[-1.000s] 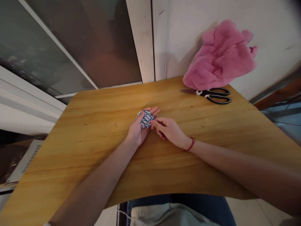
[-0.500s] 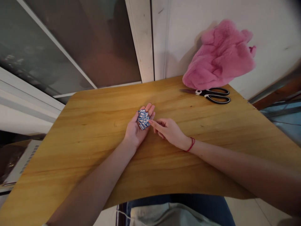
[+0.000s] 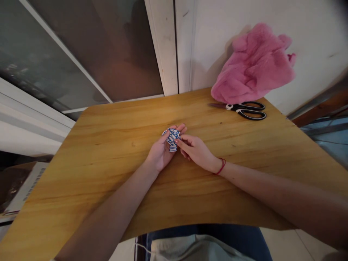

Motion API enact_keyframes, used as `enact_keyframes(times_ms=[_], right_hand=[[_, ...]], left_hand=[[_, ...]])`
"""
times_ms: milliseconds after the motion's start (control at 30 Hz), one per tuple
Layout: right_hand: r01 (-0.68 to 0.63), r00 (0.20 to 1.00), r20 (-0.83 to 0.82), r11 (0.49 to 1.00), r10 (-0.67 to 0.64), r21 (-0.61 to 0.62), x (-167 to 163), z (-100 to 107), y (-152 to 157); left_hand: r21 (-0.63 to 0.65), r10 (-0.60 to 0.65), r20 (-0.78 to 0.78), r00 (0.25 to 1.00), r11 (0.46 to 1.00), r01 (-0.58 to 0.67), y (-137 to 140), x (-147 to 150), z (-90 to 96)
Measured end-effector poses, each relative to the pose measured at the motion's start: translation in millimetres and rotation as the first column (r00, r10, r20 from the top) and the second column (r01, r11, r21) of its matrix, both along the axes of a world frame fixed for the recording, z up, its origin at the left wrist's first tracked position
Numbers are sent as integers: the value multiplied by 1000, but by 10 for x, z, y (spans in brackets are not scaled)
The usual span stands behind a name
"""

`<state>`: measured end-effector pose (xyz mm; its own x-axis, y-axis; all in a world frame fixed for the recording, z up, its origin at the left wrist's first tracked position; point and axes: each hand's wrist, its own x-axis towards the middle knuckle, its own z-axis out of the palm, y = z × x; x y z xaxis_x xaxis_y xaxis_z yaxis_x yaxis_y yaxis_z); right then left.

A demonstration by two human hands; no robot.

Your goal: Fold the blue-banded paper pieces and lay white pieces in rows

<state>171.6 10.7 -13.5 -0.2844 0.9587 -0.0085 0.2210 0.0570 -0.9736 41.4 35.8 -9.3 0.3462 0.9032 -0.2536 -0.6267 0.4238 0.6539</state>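
A bunch of small white, blue-edged tags [image 3: 173,136], like fabric labels, lies in the palm of my left hand [image 3: 159,154]. The thumb presses on top of the bunch, and the other fingers cup it from beneath. At the right side of the bunch is my right hand [image 3: 197,150], with thumb and index finger pinched at its edge. Whether one tag or several sit in that pinch is too small to tell. Both hands are just above the middle of the wooden table [image 3: 114,145]. A red string circles the right wrist.
Black-handled scissors [image 3: 241,108] lie at the table's back right, blades pointing left. Behind them a pink plush cloth [image 3: 255,65] leans against the white wall. A sliding glass door [image 3: 103,47] stands at the back left. An open cardboard box [image 3: 24,188] is at the far left.
My left hand has shifted slightly right, and its thumb has folded over the tags, which lay on an open palm before. My right hand has stayed almost in place, pinching at their edge.
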Motion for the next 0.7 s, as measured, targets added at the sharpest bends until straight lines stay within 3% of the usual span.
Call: enact_keyframes(times_ms=[300, 500, 700], right_hand=[[-18, 998, -59, 999, 16, -37, 10, 5, 10], [0, 991, -137, 999, -5, -38, 15, 7, 17], [55, 966, -247, 994, -77, -97, 2, -11, 41]], left_hand=[[-64, -3, 24, 1000, 998, 5, 6, 2, 12], [-96, 138, 86, 987, 987, -130, 93, -31, -27], [-58, 227, 9, 974, 972, -227, 145, -111, -24]])
